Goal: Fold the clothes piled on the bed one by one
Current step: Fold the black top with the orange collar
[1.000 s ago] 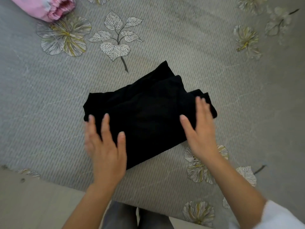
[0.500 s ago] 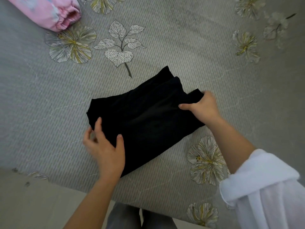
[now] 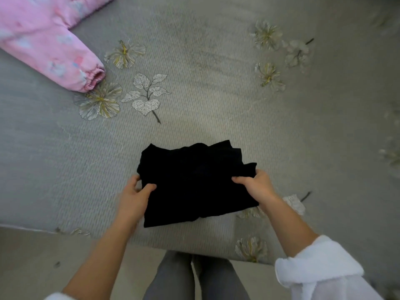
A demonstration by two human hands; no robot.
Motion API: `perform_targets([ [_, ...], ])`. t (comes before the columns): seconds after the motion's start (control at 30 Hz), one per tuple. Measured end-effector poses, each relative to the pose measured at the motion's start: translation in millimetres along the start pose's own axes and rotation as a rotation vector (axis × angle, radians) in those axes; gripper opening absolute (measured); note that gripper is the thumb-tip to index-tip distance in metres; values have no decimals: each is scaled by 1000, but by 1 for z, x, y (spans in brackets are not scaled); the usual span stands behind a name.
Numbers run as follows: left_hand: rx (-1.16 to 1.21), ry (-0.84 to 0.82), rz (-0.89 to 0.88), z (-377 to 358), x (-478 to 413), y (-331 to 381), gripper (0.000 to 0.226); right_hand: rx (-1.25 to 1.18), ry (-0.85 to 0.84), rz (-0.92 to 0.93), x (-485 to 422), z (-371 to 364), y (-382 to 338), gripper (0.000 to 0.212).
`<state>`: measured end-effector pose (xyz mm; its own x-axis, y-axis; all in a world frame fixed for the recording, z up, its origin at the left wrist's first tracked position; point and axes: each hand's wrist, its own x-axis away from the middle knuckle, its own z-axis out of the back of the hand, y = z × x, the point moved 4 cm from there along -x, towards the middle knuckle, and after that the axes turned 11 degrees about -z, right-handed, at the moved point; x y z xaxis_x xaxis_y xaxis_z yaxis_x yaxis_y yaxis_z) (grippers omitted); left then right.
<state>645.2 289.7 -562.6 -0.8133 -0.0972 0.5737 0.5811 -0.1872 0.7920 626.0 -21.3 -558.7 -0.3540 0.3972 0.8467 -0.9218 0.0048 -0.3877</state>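
A folded black garment [image 3: 194, 180] lies near the front edge of the grey flowered bed [image 3: 205, 83]. My left hand [image 3: 135, 195] grips its left edge, thumb on top and fingers curled under. At the right edge my right hand [image 3: 256, 187] pinches the garment's corner, thumb on top. The garment's near edge hangs slightly over the bed surface between my hands.
A pink garment [image 3: 43, 40] with an elastic cuff lies at the far left of the bed. The bed's front edge [image 3: 151, 245] runs just below the black garment, with pale floor [image 3: 32, 267] and my grey-trousered legs [image 3: 194, 278] beneath.
My hands went from resting flat on the black garment to gripping its left and right edges. The garment has turned squarer to me and shifted toward the bed's front edge.
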Motion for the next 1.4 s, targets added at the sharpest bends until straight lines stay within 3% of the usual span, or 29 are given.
perform_targets([
  [0.33, -235, -394, -203, -134, 113, 76, 45, -329, 230, 12, 116, 171, 118, 21],
  [0.67, -356, -692, -392, -332, 307, 75, 27, -543, 378, 48, 209, 375, 318, 28],
  [0.83, -383, -800, -451, -425, 396, 79, 30, -618, 426, 91, 239, 467, 392, 34],
  [1.0, -403, -855, -507, -501, 437, 99, 27, -682, 448, 133, 236, 542, 422, 33],
  [1.13, -420, -864, -558, -565, 449, 118, 23, -739, 362, 106, 212, 600, 433, 34],
  [1.4, -390, -854, -584, -722, 452, 169, 24, -704, 381, 179, 151, 755, 400, 17],
])
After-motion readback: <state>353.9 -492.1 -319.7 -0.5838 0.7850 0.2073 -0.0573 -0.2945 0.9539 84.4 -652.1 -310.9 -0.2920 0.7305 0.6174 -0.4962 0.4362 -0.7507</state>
